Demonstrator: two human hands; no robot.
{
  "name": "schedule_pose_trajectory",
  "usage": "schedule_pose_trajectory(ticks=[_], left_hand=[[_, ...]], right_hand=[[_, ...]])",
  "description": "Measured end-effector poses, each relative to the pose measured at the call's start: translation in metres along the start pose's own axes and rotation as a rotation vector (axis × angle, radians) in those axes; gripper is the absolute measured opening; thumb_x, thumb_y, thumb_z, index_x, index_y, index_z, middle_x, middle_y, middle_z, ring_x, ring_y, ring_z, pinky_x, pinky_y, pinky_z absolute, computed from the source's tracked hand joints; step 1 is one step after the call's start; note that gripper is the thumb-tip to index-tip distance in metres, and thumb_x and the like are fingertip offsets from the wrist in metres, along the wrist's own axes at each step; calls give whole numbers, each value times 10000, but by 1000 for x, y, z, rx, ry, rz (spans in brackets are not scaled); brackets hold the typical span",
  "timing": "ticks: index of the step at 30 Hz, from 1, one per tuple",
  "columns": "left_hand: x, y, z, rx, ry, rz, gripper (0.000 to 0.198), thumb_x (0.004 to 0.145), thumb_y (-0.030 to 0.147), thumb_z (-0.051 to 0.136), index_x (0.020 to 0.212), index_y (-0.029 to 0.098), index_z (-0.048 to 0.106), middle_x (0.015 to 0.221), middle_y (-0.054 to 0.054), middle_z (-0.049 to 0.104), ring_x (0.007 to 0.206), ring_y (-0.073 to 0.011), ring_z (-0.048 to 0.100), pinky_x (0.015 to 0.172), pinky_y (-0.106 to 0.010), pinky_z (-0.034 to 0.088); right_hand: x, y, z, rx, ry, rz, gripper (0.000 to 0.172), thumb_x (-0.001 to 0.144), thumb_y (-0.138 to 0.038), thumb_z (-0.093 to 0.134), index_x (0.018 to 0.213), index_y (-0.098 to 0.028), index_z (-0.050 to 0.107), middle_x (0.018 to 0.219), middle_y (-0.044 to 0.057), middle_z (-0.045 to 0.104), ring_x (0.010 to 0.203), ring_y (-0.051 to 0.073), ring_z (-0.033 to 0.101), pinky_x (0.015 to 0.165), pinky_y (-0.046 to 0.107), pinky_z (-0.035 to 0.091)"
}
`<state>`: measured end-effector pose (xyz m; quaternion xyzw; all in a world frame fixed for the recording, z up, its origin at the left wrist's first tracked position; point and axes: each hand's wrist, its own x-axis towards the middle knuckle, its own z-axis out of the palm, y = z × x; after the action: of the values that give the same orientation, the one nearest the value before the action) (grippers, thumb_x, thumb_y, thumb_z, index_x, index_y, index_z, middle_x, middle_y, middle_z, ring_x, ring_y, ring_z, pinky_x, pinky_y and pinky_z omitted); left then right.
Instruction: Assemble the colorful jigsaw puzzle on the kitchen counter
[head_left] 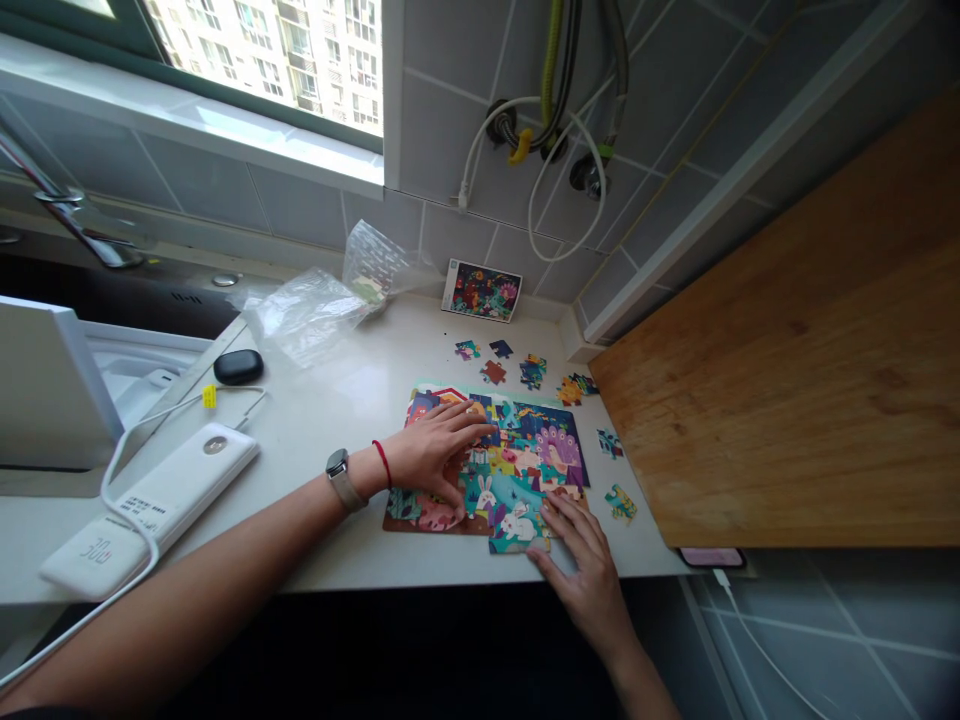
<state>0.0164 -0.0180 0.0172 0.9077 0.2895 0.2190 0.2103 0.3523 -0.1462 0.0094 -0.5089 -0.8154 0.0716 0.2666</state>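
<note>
A colourful jigsaw puzzle [559, 450] lies partly joined on the white counter. My left hand [439, 445] rests flat on its left part, fingers spread, and hides some of the picture. At the lower middle, a joined puzzle section [514, 525] with white rabbits sticks out past the puzzle's front edge. My right hand [585, 555] holds this section at its right side, fingertips on top and thumb at the lower corner. Loose pieces lie behind and to the right, among them a reddish-brown puzzle piece [493, 371] and a teal puzzle piece [621, 503].
A picture card [481, 290] leans against the tiled wall. Clear plastic packaging [311, 310], a black case [238, 367] and a white power bank [154, 510] with a cable are on the left. A wooden panel [810, 350] borders the counter's right side. A sink [112, 300] lies far left.
</note>
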Motion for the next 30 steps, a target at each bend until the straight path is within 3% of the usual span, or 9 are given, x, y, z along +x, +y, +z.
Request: schedule_pose_trajectory(ticks=[3, 11, 17, 25, 30], left_hand=[[-2, -7, -5, 2, -9, -25, 1164, 651, 718, 875, 1594, 210, 420, 1631, -205, 437, 1536, -496, 322, 1257, -680, 235], [-4, -11, -1, -14, -15, -45, 1127, 665, 740, 856, 1592, 247, 449, 1611, -171, 468, 1528, -485, 331, 1263, -681, 225], [-4, -10, -6, 25, -57, -68, 870, 661, 723, 883, 1410, 331, 676, 1633, -107, 456, 1524, -509, 321, 1248, -694, 252], [-2, -6, -9, 8, -84, -27, 528, 768, 622, 868, 1221, 360, 800, 1640, -73, 457, 1537, -497, 315, 1240, -698, 275], [-2, -4, -6, 15, -103, -24, 491, 806, 594, 850, 1237, 365, 794, 1647, -79, 449, 1553, -503, 281, 1235, -715, 269]], right_hand=[[0, 0, 2, -8, 19, -7, 399, 983, -432, 697, 1354, -286, 696, 1415, 106, 688, 1326, 337, 628, 1098, 571, 535], [1, 0, 4, -44, 63, -50, 414, 987, -426, 696, 1374, -280, 681, 1378, 104, 707, 1287, 330, 650, 1063, 546, 556], [1, -2, 3, -11, 76, -44, 391, 978, -395, 711, 1352, -282, 699, 1336, 111, 715, 1247, 329, 669, 1032, 529, 575], [-2, -1, 1, 65, 86, -66, 305, 958, -317, 746, 1261, -278, 743, 1258, 95, 736, 1181, 294, 695, 1006, 469, 599], [-4, -2, 0, 77, 110, -66, 257, 961, -304, 743, 1216, -281, 764, 1217, 91, 736, 1152, 280, 705, 995, 446, 609]])
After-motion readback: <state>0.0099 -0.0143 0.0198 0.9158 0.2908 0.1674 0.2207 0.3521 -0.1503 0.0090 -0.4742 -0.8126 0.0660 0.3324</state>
